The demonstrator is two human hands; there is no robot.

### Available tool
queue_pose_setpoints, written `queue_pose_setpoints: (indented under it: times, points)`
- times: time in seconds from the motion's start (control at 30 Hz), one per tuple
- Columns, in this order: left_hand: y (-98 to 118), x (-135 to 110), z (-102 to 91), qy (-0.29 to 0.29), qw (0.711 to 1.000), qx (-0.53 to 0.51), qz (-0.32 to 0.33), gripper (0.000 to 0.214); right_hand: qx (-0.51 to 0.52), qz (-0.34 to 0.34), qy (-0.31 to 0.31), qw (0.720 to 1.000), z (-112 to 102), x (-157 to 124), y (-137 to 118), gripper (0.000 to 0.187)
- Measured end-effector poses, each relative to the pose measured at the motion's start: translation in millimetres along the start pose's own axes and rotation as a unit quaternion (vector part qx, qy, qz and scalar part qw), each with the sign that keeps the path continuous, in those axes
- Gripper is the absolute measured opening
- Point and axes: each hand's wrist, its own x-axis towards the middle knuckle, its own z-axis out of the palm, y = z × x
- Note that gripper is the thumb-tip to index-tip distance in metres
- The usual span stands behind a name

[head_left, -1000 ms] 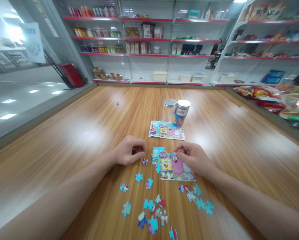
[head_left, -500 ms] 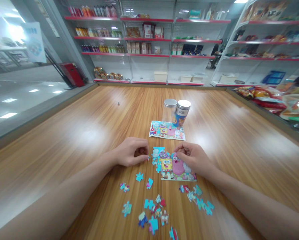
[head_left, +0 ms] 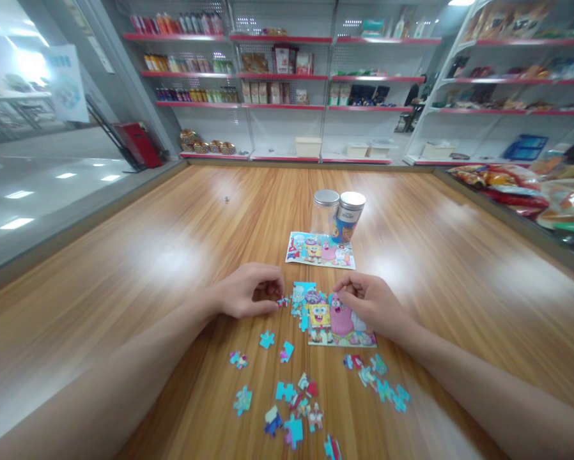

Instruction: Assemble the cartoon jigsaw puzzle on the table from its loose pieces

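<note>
My left hand (head_left: 246, 291) pinches a small multicoloured jigsaw piece (head_left: 282, 301) just left of a part-assembled cartoon jigsaw puzzle (head_left: 321, 317). My right hand (head_left: 369, 304) rests on that puzzle's upper right, its fingertips bunched near the pink character; anything between them is hidden. Loose pieces (head_left: 287, 397) lie scattered on the wooden table (head_left: 172, 255) below both hands. Farther on lie a printed picture card (head_left: 319, 250) and, behind it, a clear canister (head_left: 325, 214) beside a blue canister (head_left: 348, 216).
Red-edged shelves of packaged goods (head_left: 277, 76) stand beyond the table. Heaped snack bags (head_left: 517, 191) line the right edge. A low wooden rim borders the left side by a glass-like floor area, and a tiny object (head_left: 226, 199) sits on the far table.
The piece that lay on the table left of the puzzle is now in my left hand's pinch, and that hand has moved right toward the puzzle. My right hand has barely moved.
</note>
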Motion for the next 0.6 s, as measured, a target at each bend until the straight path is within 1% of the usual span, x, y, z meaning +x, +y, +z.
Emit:
queue_pose_setpoints:
  times: [0.27,0.6]
  points:
    - [0.0,1.9,3.6,0.019,0.999,0.030,-0.022,0.019,-0.002,0.003,-0.001,1.000,-0.5,0.5,-3.0,0.011]
    - [-1.7,2.2,4.0,0.025,0.999,0.032,-0.010,0.017,-0.001,0.002,0.000,1.000,-0.4,0.4,-1.6,0.011]
